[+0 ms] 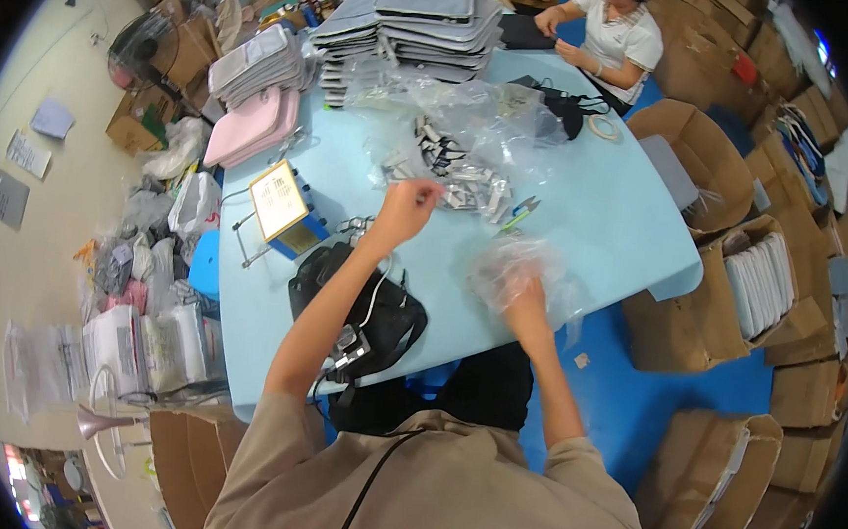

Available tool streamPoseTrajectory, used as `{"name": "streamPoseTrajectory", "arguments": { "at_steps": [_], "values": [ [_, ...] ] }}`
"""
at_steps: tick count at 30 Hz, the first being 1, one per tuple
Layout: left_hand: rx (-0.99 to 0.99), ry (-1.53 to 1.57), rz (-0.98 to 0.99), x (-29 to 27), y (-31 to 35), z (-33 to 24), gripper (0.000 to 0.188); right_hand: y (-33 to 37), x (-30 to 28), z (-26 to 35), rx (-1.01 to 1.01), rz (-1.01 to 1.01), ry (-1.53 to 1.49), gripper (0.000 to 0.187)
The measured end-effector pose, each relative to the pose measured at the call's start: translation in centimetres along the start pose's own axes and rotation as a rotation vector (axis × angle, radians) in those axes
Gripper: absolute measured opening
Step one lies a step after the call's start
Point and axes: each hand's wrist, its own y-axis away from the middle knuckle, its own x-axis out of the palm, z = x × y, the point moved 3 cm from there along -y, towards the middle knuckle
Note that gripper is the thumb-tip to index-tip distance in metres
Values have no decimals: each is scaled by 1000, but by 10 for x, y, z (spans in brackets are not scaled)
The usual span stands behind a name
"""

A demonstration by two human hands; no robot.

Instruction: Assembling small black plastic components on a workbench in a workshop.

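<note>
My left hand (410,209) is raised over the middle of the table, its fingers curled together. Whatever they hold, if anything, is too small to make out. Just beyond it, small silvery and black pieces (469,184) lie heaped in and around clear plastic. My right hand (526,306) reaches into or against a crumpled clear plastic bag (502,268) near the table's front edge. The plastic and motion blur hide its fingers. Between bag and heap lies a pair of small cutters (520,213) with green-yellow handles.
A black bag (395,326) with a cable and a yellow-blue box-shaped device (287,211) occupy the table's left. Grey padded cases (426,29) and pink ones (255,127) are stacked behind. A person (612,32) sits across the far right corner. Open cartons (726,305) stand at the right.
</note>
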Motion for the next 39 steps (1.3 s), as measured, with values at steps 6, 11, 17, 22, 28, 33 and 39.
{"name": "streamPoseTrajectory", "arguments": {
  "at_steps": [6, 11, 17, 22, 28, 33, 39],
  "values": [
    [1, -428, -28, 29, -89, 110, 21, -17, -14, 31, 179, 106, -213, 36],
    [-173, -505, 158, 63, -106, 122, 31, -3, -28, 17, 338, -35, -350, 32],
    [-218, -522, 133, 69, -110, 113, 38, -3, -33, 9, 377, 41, -426, 28],
    [-281, -548, 16, 70, -103, 110, 32, 6, -12, 5, 293, 55, -255, 21],
    [-137, -469, -115, 51, -94, 98, 18, -5, -39, 15, 349, 18, -347, 16],
    [50, -403, -321, 15, -80, 39, 20, 14, -67, 14, 677, -237, -1016, 15],
    [-181, 192, -267, -19, 34, -58, 23, 56, -95, 33, 839, -317, -1566, 14]
  ]
}}
